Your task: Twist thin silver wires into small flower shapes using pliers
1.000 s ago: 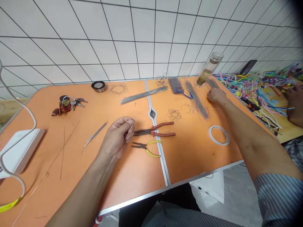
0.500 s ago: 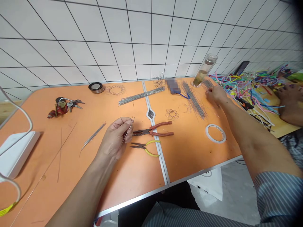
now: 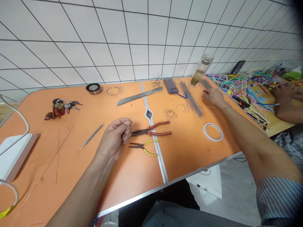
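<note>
Left hand (image 3: 115, 135): closed, gripping thin wires (image 3: 128, 126). Right hand (image 3: 215, 97): nearer short wire bundle (image 3: 206, 83) on bench (image 3: 189, 157); your grip cannot be confirmed. Bundle lies just beyond hand, long axis slanting far-left to near-right.

Behind a clear glass bottle of yellowish liquid (image 3: 198, 75) rises a white tiled wall (image 3: 94, 34). Far left of the bottle lie metal keys with a red fob (image 3: 62, 108) and a white rectangular box (image 3: 17, 154); right, a dark flat phone (image 3: 238, 67) and multicoloured strands (image 3: 252, 82).
</note>
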Demonstrator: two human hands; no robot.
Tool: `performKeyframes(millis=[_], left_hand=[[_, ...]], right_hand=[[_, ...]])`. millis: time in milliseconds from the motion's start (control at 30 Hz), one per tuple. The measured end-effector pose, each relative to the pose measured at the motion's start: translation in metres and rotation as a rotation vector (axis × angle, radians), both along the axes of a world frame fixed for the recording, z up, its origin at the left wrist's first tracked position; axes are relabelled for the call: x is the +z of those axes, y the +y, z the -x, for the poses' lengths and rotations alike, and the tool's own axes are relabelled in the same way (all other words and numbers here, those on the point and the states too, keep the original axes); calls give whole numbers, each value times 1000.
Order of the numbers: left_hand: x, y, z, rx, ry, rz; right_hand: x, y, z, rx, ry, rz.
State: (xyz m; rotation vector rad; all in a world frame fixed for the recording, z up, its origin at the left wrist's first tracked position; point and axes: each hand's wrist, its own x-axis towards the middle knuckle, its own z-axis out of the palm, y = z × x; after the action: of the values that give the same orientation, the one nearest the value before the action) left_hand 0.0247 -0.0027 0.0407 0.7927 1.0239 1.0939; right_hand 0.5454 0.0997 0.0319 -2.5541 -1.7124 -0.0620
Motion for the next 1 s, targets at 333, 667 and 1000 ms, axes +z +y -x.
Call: performKeyframes(millis=[333, 667, 1000], left_hand=[[3, -2, -1, -19, 17, -38], [-3, 0, 0, -6, 32, -100], [-12, 6, 3, -2, 62, -116]], right_hand=[[-9, -29, 88, 36, 67, -10], [-14, -16, 100, -90, 98, -46], [-19, -16, 101, -61, 133, -79]])
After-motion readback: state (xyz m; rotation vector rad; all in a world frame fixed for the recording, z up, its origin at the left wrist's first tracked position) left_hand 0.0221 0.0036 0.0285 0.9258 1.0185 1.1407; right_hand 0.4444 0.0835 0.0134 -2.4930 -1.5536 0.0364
